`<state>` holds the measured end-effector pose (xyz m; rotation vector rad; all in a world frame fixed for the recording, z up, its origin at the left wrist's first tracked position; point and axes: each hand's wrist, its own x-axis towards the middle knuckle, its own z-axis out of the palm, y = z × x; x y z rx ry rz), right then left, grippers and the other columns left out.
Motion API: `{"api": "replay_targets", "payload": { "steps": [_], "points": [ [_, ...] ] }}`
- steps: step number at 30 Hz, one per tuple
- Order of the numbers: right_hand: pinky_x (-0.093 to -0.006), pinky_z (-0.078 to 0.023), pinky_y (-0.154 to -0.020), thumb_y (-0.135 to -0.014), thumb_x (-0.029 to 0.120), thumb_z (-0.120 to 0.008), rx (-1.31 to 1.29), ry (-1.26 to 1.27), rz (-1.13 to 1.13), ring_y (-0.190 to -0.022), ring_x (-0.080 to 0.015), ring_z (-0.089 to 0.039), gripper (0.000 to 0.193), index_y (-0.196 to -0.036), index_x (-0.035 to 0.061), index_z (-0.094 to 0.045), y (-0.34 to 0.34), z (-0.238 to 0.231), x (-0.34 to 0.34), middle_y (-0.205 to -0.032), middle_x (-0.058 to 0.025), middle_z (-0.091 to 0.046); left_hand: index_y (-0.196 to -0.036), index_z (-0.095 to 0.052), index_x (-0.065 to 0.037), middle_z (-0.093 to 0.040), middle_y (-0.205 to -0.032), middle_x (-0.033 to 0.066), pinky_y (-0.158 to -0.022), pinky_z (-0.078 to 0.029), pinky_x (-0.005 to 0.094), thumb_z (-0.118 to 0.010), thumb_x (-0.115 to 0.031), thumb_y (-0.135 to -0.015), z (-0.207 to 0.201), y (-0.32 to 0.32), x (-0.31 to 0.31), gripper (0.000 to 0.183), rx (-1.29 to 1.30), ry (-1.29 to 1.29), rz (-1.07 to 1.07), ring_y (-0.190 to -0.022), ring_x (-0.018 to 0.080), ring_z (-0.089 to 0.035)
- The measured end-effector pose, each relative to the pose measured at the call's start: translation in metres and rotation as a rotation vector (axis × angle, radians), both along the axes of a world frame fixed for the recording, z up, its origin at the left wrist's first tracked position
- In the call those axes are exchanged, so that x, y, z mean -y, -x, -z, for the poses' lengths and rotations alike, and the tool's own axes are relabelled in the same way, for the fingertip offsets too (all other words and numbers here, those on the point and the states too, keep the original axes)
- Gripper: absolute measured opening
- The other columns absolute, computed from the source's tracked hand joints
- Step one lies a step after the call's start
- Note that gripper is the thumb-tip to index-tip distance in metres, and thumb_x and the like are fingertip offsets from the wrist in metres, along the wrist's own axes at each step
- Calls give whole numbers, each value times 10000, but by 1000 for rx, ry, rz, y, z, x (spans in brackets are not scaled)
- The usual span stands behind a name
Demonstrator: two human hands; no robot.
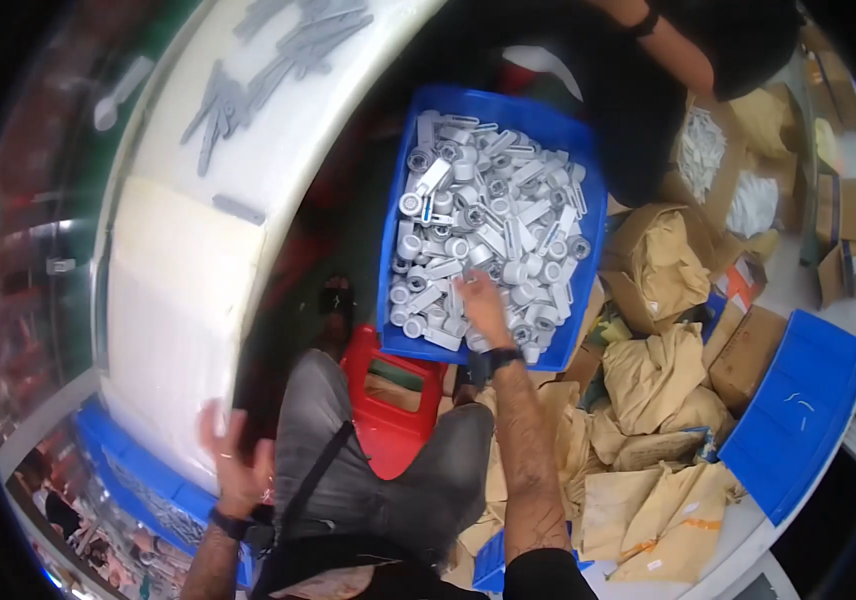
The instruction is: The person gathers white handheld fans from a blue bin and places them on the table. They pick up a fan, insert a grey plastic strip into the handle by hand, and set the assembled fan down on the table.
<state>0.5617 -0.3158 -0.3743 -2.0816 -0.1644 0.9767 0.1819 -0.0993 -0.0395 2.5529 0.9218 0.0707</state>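
A blue bin [591,250] holds a heap of light grey plastic lever-shaped parts [508,215], each with a round, hollow end and a flat arm. My right hand [485,308] reaches over the bin's near side, its fingers bent down onto a grey part in the heap. Its fingertips are partly lost among the pieces. Beside the white table's edge, my left hand [236,465] is raised with fingers spread and nothing in it.
Slim grey strips [278,70] lie on the white table [183,270] at left. A red stool [388,425] stands between my knees and the bin. Cardboard boxes [658,265], brown paper packs [653,380] and a blue panel [793,410] crowd the right. Another person's arm [668,50] shows at top right.
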Motion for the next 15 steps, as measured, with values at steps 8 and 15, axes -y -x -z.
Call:
{"api": "replay_targets", "payload": {
  "steps": [8,15],
  "points": [
    [-510,-439,-1108,-864,559,-748,400,288,-294,-1299,-488,-537,882,-1457,-45,-502,-151,48,37,-1419,-332,-532,-1379,-542,36,-621,-1332,193,-1067,-473,381,-714,-414,-979,357,-291,86,625,3,1055,-348,-1248,265,-599],
    [-526,-399,-1064,-822,572,-770,235,260,-99,-1121,-500,-624,962,-1569,88,-403,-127,88,18,-1056,-311,-709,-1599,-248,67,-438,-1539,352,-1201,-348,402,-554,-805,-885,485,-384,112,1168,-206,1023,-431,-1436,412,-469]
  ]
}}
